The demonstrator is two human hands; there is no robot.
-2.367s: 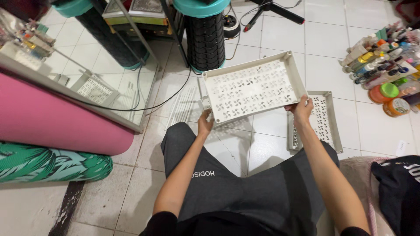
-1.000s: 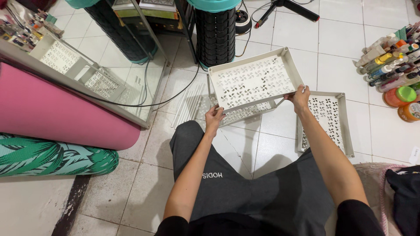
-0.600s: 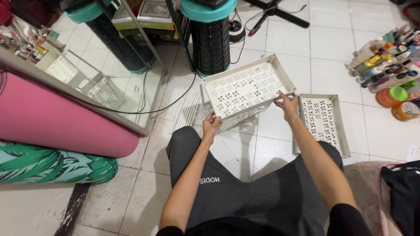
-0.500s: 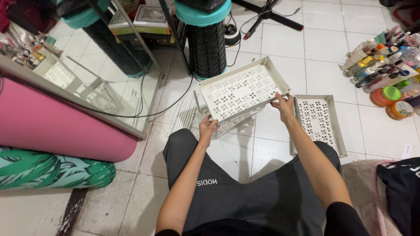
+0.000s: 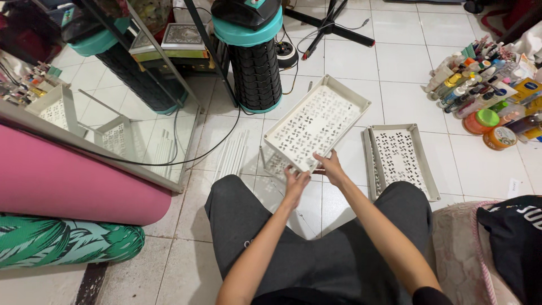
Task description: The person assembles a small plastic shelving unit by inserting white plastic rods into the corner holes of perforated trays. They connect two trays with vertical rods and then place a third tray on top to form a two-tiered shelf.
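1 head camera looks steeply down from close above the lap (image 5: pixel 316 248) at the tiled floor (image 5: pixel 406 68) ahead.

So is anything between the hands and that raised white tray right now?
Nothing visible. The left hand and right hand both already grip the near corner of the raised white tray. Another tray sits partly hidden under it; a third tray lies apart on the floor.

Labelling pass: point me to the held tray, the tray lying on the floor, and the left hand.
held tray (image 5: pixel 316 121), head view, middle of its perforated base
floor tray (image 5: pixel 400 158), head view, middle of its perforated base
left hand (image 5: pixel 296 182), head view, back of the hand
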